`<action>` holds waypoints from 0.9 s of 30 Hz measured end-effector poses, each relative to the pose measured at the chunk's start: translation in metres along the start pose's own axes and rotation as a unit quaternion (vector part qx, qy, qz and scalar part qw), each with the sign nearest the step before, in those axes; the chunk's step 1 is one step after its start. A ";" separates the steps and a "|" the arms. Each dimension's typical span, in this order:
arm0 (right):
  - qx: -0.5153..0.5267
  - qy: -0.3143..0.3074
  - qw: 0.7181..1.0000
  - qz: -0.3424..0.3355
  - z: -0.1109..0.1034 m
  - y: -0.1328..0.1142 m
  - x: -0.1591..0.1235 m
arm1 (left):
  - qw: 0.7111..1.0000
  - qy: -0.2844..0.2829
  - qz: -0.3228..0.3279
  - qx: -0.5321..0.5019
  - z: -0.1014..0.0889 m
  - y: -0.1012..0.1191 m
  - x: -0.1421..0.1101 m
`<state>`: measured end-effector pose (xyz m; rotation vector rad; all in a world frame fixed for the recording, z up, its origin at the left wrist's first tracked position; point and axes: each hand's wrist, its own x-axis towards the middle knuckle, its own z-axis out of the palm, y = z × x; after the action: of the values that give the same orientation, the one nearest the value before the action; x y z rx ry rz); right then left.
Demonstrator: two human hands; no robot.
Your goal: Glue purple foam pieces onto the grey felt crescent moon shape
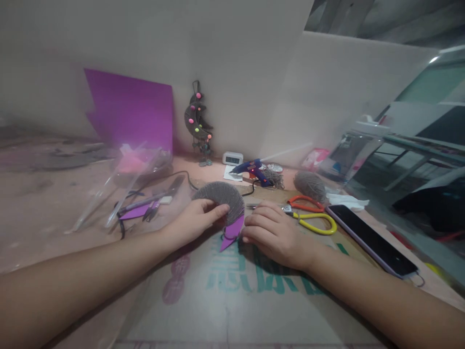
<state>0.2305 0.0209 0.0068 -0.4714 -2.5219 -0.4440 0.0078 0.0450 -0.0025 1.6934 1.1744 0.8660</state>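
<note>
A crescent shape point(221, 194), wound in grey yarn, is held above the cardboard by my left hand point(198, 215), thumb in front and fingers behind. Its lower tip is bare purple card point(233, 231), with a loose loop of dark grey yarn point(228, 237) around it. Close to that tip on the right is my right hand point(274, 232), its fingers curled and together. The yarn loop runs towards these fingertips, which are partly hidden. Just behind the right hand lie scissors point(316, 224) with red and yellow handles.
A blue glue gun point(254, 168), a small clock point(233, 158) and a grey yarn ball point(310, 186) are at the back. A phone point(372, 240) lies right. Glue sticks point(123, 198), pens and purple card sheets point(134, 111) are left. A decorated moon hanging point(196, 118) leans against the wall.
</note>
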 end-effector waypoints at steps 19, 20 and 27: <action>0.093 0.082 0.987 0.100 0.007 -0.014 0.009 | 0.998 -0.058 0.027 0.000 0.000 -0.006 -0.001; 0.101 0.086 0.985 0.111 0.007 -0.015 0.011 | 0.998 -0.062 0.029 0.004 0.000 -0.006 -0.002; 0.097 0.095 0.984 0.114 0.010 -0.015 0.014 | 0.995 -0.084 0.045 0.017 0.002 -0.003 -0.006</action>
<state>0.2086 0.0145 0.0034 -0.6022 -2.2656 -0.1463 0.0070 0.0391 -0.0069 1.8212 1.0108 0.7446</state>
